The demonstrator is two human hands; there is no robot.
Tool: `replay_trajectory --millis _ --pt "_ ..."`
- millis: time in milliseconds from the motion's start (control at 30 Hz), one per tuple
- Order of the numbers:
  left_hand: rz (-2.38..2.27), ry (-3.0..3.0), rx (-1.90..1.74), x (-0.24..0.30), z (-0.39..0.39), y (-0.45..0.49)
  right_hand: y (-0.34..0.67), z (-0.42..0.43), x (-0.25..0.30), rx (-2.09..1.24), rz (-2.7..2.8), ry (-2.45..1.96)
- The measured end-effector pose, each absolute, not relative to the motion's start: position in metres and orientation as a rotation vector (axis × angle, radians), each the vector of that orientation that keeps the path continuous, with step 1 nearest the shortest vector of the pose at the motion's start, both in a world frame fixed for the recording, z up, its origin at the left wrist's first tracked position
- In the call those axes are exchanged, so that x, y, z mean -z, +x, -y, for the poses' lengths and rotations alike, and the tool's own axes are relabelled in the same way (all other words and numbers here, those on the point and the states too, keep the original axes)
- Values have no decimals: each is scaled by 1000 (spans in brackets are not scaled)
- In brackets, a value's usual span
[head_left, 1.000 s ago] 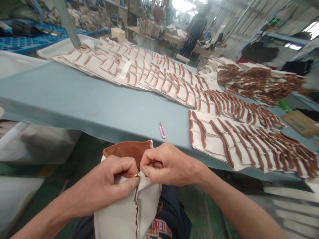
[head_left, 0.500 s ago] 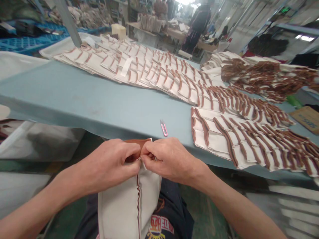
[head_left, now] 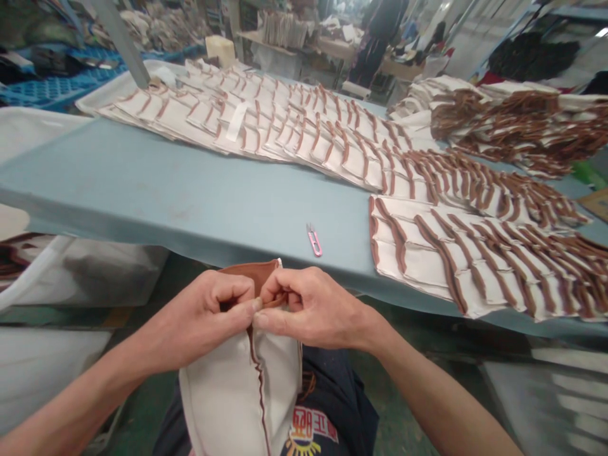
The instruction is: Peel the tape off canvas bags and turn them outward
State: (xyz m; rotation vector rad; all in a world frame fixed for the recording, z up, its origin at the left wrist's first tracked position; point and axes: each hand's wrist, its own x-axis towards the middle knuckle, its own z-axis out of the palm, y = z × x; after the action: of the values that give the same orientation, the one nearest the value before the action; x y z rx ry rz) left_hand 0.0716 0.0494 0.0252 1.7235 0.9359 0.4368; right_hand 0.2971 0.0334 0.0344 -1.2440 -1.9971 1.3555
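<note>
A cream fabric piece [head_left: 223,386] with a brown inner side and a wavy brown seam down its middle hangs over my lap. My left hand [head_left: 216,310] pinches the left edge of its upper opening between thumb and fingers. Right beside it, my right hand [head_left: 301,307] pinches the other edge, and the two thumbs almost meet at the top of the seam. The fingers hide exactly what lies between them. Pink thread snips [head_left: 314,240] lie on the blue-covered table [head_left: 156,196], just beyond my right hand.
Overlapping rows of cream pieces with brown edging [head_left: 294,126] run across the table. A nearer stack [head_left: 427,247] lies at the right, with a bigger heap [head_left: 517,120] behind it. White bins [head_left: 95,272] stand at the left. A person in dark clothes [head_left: 375,44] is in the background.
Both hands have shifted slightly left with the fabric piece, and the right fingers have opened its upper edge a little, showing more brown. The view has turned slightly. The snips lie where they were.
</note>
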Motion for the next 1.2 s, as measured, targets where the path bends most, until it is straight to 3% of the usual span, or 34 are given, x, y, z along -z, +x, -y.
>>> replay_trajectory --millis 167,367,700,900,1200 --pt "-878 1624 -339 -33 -49 69 291 -30 -26 -1286 2017 -1248" --pt "-817 1715 -388 -47 -51 64 293 -35 -22 -818 2174 -961" --pt "-803 1830 -494 -24 -42 48 290 -42 -16 -927 2261 -1001" --pt "-801 1730 -289 -28 -45 39 290 -42 -18 -1005 2322 -1067" --pt "-783 1492 -293 -18 -53 41 289 -39 -16 -896 2255 -1085"
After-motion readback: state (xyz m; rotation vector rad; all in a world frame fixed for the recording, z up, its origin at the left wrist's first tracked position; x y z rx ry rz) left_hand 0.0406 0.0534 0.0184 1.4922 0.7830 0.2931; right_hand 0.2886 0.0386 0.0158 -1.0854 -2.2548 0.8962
